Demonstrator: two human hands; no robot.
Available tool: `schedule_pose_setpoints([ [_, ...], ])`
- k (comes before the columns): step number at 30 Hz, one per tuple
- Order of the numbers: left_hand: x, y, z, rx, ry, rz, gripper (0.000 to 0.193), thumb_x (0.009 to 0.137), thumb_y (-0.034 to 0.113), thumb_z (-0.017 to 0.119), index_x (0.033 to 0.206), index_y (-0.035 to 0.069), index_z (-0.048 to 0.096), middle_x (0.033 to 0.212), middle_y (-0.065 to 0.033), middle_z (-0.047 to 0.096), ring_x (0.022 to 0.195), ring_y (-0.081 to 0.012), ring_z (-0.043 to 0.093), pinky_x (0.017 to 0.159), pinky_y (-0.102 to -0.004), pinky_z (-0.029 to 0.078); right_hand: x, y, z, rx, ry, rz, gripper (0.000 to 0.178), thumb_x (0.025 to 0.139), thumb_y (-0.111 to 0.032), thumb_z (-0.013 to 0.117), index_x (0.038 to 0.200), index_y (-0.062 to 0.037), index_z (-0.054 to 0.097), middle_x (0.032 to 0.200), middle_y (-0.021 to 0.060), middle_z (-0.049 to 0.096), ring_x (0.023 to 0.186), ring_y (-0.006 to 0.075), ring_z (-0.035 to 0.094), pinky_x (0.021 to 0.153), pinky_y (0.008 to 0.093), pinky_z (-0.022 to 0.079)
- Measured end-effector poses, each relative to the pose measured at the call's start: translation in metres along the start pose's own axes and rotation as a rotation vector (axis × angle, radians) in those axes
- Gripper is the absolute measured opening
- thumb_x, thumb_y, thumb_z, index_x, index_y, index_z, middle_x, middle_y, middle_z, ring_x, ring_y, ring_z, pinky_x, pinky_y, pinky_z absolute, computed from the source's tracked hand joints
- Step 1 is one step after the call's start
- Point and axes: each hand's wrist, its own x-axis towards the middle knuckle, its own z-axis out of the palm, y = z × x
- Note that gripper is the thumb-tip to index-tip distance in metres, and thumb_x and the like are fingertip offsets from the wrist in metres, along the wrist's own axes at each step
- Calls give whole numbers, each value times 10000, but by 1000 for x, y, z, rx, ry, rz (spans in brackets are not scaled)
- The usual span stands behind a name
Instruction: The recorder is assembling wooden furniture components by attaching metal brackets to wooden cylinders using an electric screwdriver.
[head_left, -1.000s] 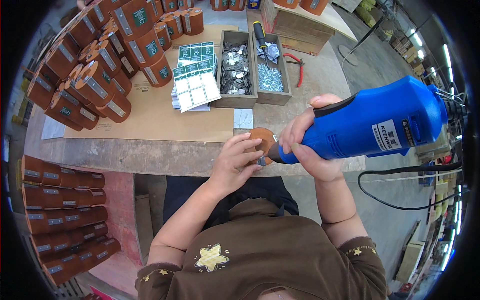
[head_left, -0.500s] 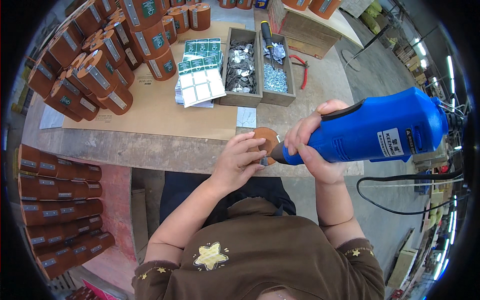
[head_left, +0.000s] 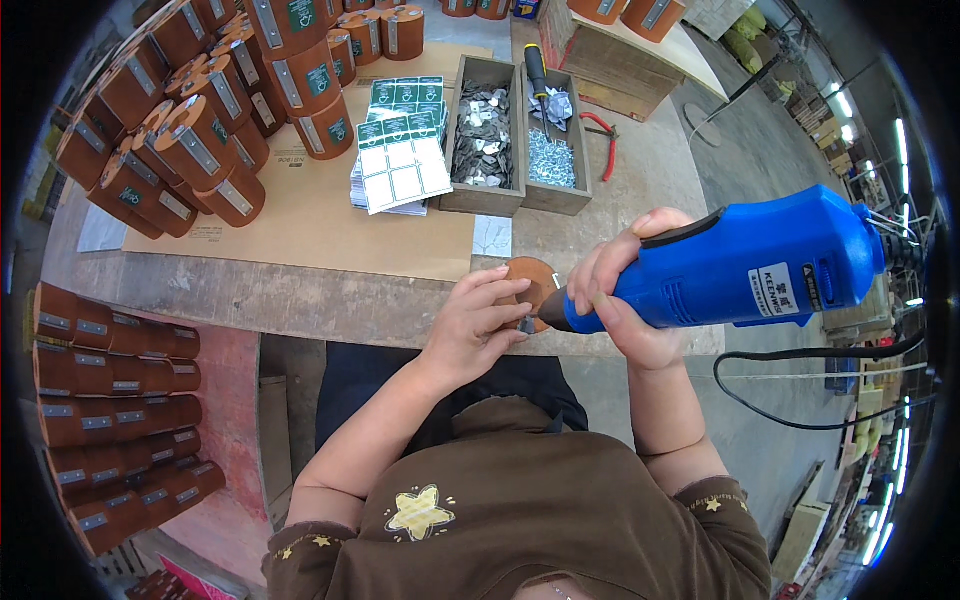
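My right hand point(head_left: 640, 290) is wrapped around a blue electric screwdriver point(head_left: 750, 262), which lies almost level. Its dark nose point(head_left: 556, 311) points left at a round orange-brown piece point(head_left: 535, 272) on the near edge of the workbench. My left hand point(head_left: 485, 315) grips that piece from the left, fingers bent over its side. A small grey metal part point(head_left: 527, 325) shows by the left fingertips, beside the nose. The tip of the screwdriver and most of the round piece are hidden by fingers and tool.
Two wooden trays hold grey metal pieces point(head_left: 484, 135) and small silver screws point(head_left: 552, 158). A yellow-black screwdriver point(head_left: 536, 70) and red-handled pliers point(head_left: 610, 150) lie there. Label sheets point(head_left: 405, 170) sit near stacked brown cylinders point(head_left: 200, 145). More cylinders point(head_left: 115, 365) stand lower left. A black cable point(head_left: 760, 420) loops right.
The rear of the blue screwdriver has shifted slightly left and down, and its nose sits a little lower against the piece. My left hand keeps its grip almost unmoved.
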Motion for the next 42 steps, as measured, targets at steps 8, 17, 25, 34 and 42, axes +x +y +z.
schedule_pose_setpoints([
  [8, 1, 0, 0, 17, -5, 9, 338, 571, 19, 699, 896, 58, 613, 1094, -66, 543, 1091, -288, 433, 902, -362, 367, 0, 3, -3, -60, -38, -15, 487, 672, 63, 562, 1063, -10, 282, 673, 39, 512, 609, 110, 531, 573, 218, 421],
  [17, 2, 1, 0, 31, -13, -7, 337, 573, 22, 699, 898, 58, 620, 1086, -70, 551, 1086, -286, 440, 904, -364, 361, -2, 0, 2, -29, 69, 21, 407, 652, 10, 582, 994, 6, 361, 640, 17, 520, 591, 88, 516, 594, 205, 390],
  [25, 1, 1, -1, 16, -9, -20, 320, 589, 33, 692, 900, 58, 624, 1083, -72, 552, 1090, -286, 437, 906, -364, 359, -1, -1, -6, -295, -19, 71, 335, 628, -4, 593, 921, 1, 430, 626, 3, 511, 582, 79, 488, 596, 196, 370],
  [34, -4, 7, -2, 21, -22, -48, 298, 602, 27, 678, 893, 47, 617, 1092, -80, 546, 1095, -296, 430, 910, -373, 357, -3, 7, -2, 8, -86, 8, 508, 656, 43, 574, 1092, -3, 318, 681, 39, 526, 615, 91, 526, 564, 196, 407],
  [42, 2, 5, -8, 23, -50, -73, 281, 619, 32, 648, 898, 48, 623, 1101, -87, 552, 1114, -293, 422, 925, -389, 336, -3, 10, -33, 194, 325, 13, 632, 680, -82, 527, 1242, -40, 241, 680, 72, 473, 577, 178, 506, 580, 346, 454],
])
